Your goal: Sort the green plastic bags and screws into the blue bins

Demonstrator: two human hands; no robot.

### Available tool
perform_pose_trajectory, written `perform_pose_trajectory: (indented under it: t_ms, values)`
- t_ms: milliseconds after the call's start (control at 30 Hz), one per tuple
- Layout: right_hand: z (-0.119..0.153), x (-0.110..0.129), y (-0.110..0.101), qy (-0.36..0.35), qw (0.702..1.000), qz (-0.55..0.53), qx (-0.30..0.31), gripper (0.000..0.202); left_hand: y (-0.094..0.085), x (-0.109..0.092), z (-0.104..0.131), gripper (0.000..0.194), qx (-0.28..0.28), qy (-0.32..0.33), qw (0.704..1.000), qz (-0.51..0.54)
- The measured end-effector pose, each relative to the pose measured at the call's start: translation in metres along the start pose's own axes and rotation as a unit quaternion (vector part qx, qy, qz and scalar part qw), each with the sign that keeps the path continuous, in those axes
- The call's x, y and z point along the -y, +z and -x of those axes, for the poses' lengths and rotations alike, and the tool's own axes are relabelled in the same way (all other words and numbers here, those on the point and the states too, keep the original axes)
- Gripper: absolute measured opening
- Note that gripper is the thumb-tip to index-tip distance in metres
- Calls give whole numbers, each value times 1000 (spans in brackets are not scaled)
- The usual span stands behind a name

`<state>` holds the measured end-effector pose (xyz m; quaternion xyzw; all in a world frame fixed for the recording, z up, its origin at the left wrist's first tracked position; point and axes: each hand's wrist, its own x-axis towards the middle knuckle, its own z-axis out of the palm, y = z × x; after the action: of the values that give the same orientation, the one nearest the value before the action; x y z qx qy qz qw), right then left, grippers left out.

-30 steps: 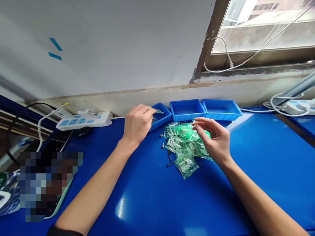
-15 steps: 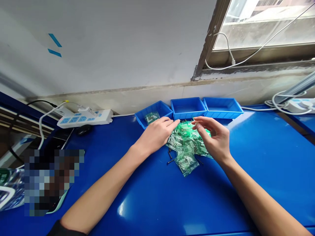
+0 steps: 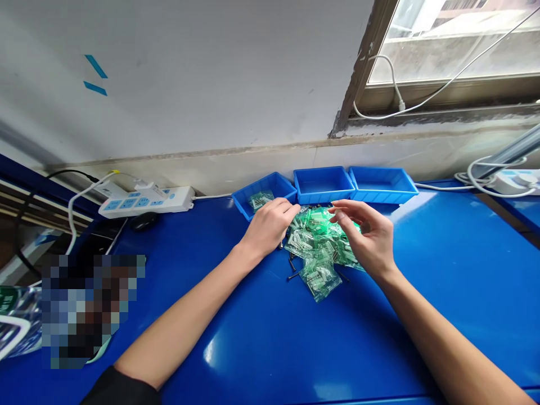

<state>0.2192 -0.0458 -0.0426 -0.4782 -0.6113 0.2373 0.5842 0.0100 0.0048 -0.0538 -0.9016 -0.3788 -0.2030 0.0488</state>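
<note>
A heap of small green clear bags (image 3: 320, 247), too many to count, lies on the blue worktop (image 3: 261, 337) before three blue bins (image 3: 324, 185); one bag (image 3: 260, 199) sits in the leftmost. The left hand (image 3: 270, 225) curls, grip unclear, at the heap's edge; the right hand (image 3: 367, 236) hovers with spread fingers. No writing is legible.

Looks like a small electronics assembly workbench: glossy blue table (image 3: 261, 343), three blue parts bins (image 3: 324, 185) lined up by the wall, heap of bagged green components (image 3: 319, 247), loose screws (image 3: 292, 265), power strip (image 3: 145, 201) plugged nearby.
</note>
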Motion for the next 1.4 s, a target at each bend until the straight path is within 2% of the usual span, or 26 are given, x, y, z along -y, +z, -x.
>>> perform_pose_trajectory:
  t_ms: [100, 167, 300, 400, 533, 667, 767, 867, 933, 1033, 1100, 1167, 1200, 1267, 1400]
  values:
    - [0, -1, 0, 2, 1000, 0, -1, 13, 2, 2, -2, 33, 2, 12, 1000, -4]
    - [0, -2, 0, 3, 1000, 3, -2, 14, 1, 2, -3, 31, -18, 15, 1000, 12]
    - [0, -2, -1, -11, 1000, 22, 1, 15, -13, -3, -4, 29, -124, -34, 986, 106]
    - [1, -1, 0, -22, 999, 29, 22, 22, -29, -9, -6, 22, -177, -88, 956, 219]
    - [0, 1, 1, 14, 997, -25, 73, 46, -44, -18, -9, 23, -147, -124, 900, 391]
    - [-3, 1, -1, 71, 990, -98, 73, 50, -47, -21, -10, 17, -117, -139, 861, 475]
    - [-5, 2, -2, 112, 980, -138, 85, 41, -45, -22, -9, 17, -107, -153, 844, 503]
    - [-6, 4, -3, 119, 977, -158, 80, 29, -45, -24, -9, 31, -81, -153, 841, 512]
    - [-5, 6, -1, 115, 977, -163, 78, 27, -46, -24, -9, 36, -73, -136, 850, 504]
    - [-2, 8, 1, 114, 979, -155, 65, 29, -49, -20, -9, 20, -116, -106, 887, 434]
    - [-1, 7, 2, 109, 984, -133, 35, 31, -50, -11, -8, 11, -168, -97, 925, 325]
    - [-1, 6, 3, 99, 989, -111, 12, 31, -48, 2, -6, 18, -183, -105, 960, 183]
    - [-1, 6, 3, 94, 990, -104, 6, 30, -47, 8, -5, 21, -164, -117, 973, 114]
    - [-1, 5, 3, 90, 991, -103, 2, 28, -44, 19, -4, 27, -85, -157, 984, 12]
    - [-2, 5, 2, 87, 990, -108, 2, 23, -44, 25, -5, 32, 81, -194, 977, -23]
